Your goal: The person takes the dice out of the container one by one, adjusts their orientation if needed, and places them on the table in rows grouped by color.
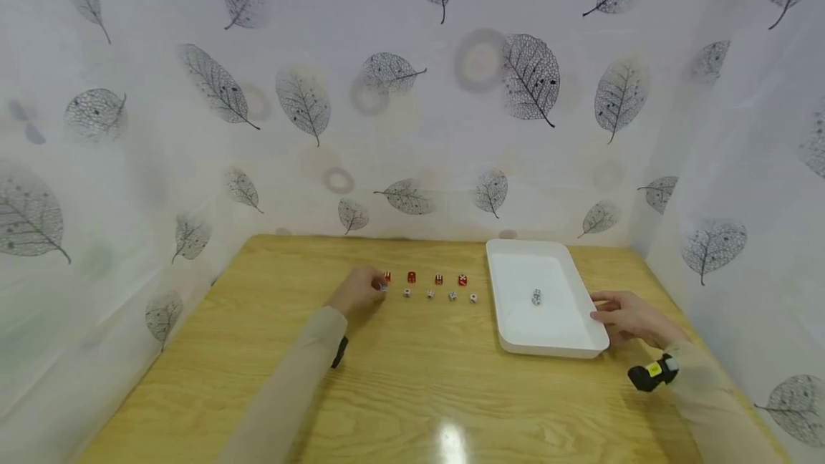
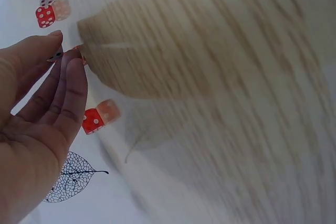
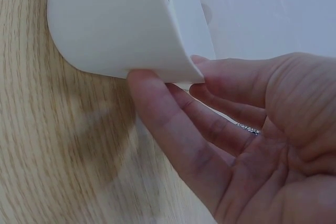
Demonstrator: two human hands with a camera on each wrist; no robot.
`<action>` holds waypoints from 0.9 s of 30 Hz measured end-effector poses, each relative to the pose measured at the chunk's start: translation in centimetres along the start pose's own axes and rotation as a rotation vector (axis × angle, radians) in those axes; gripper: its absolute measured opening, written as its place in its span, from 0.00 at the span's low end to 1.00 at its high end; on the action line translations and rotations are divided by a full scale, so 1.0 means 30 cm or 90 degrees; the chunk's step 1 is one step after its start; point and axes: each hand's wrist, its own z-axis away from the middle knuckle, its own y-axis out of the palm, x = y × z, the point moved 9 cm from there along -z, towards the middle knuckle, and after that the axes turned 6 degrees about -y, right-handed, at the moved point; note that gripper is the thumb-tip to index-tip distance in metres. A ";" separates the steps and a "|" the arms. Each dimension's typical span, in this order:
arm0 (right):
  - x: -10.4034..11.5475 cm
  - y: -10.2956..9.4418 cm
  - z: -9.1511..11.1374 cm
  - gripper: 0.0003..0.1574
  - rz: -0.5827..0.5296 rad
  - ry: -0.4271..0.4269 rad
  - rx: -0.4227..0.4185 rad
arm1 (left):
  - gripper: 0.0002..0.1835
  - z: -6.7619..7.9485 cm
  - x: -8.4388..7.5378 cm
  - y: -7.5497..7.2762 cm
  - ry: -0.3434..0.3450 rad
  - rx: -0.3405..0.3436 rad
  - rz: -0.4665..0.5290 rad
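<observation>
My left hand [image 1: 358,291] pinches a white die [image 2: 55,55] between thumb and fingertips, low over the table at the left end of a row of white dice [image 1: 430,294]. Just behind runs a row of red dice [image 1: 439,279], the leftmost right beside my fingertips. On the right, my right hand [image 1: 628,316] grips the near right side of a shallow white tray [image 1: 548,346], thumb at its rim and index finger against the outer wall [image 3: 115,40]. Inside the tray, a small cluster of white dice [image 1: 537,297] lies right of the middle.
The wooden table [image 1: 412,392] reaches back to a white leaf-print sheet [image 1: 412,134] that hangs behind and along both sides. A bright light reflection shows near the table's front. Each wrist wears a dark camera, the right one [image 1: 652,372] with a yellow label.
</observation>
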 end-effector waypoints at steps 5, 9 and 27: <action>-0.004 -0.002 -0.005 0.41 -0.008 0.009 -0.001 | 0.03 -0.022 -0.022 0.006 0.021 -0.010 -0.045; -0.006 0.001 -0.004 0.42 -0.010 0.004 0.003 | 0.03 -0.031 -0.024 0.013 0.026 -0.010 -0.052; -0.019 -0.004 -0.012 0.42 -0.007 0.015 -0.007 | 0.06 -0.026 -0.009 0.017 0.004 0.005 -0.024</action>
